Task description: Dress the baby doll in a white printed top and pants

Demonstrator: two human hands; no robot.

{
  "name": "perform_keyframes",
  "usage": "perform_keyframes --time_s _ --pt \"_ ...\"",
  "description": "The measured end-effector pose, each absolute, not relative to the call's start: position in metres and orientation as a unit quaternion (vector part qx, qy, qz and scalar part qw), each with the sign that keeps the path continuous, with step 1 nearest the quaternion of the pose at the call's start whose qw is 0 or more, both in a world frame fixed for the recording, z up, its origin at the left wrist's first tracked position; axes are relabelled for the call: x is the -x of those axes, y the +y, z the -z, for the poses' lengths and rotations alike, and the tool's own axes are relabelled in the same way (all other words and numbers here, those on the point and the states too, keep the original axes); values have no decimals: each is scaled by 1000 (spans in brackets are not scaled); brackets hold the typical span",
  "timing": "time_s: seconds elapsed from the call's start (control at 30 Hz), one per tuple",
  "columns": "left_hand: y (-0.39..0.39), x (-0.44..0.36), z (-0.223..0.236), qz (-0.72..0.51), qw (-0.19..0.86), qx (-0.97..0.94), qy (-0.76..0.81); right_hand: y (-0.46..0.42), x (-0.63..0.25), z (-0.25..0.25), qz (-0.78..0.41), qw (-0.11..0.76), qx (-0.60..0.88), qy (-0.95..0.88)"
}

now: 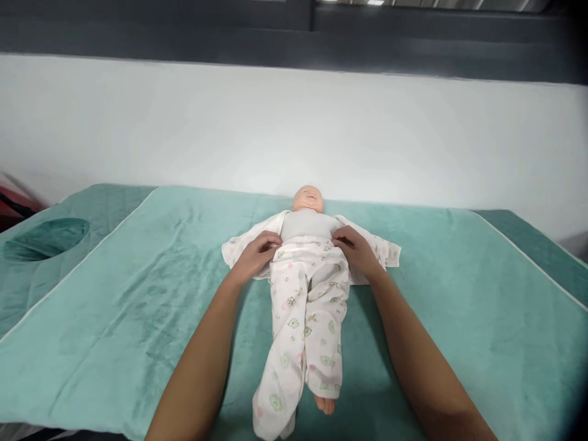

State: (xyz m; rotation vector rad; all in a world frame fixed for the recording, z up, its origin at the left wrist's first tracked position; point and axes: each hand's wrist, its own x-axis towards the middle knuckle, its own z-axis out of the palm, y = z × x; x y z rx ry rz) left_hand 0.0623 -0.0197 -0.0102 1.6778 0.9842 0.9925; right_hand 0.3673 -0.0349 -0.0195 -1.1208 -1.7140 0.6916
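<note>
A baby doll [307, 198] lies on its back, head toward the wall. It wears white patterned pants [289, 306] and a white patterned jacket [388, 248] that is spread open at the front, with its grey-white torso [307, 225] showing. My left hand [258, 254] pinches the waistband of the pants at the left side, fingers curled. At the waistband's other side, my right hand [356, 246] grips the cloth between thumb and fingers. One doll foot [324, 404] sticks out of the right pant leg; the left leg's end covers the other foot.
The doll rests on a bed with a green velvety cover [138, 306]. A face hole [48, 239] opens in the bed's left end. Behind stands a white wall [229, 128] with a dark frame above. Something red [16, 205] is at the far left edge.
</note>
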Motion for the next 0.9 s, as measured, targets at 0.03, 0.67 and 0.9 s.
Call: perform_keyframes --time_s 0.03,0.67,0.9 --pt "-19 -61 9 -399 455 -695 388 -35 -367 18 -288 467 444 -709" --pt "13 -90 8 -423 244 -699 522 -23 -354 -2 -262 441 470 -718" --pt "18 -102 16 -437 205 -670 564 12 -331 14 -192 502 619 -573"
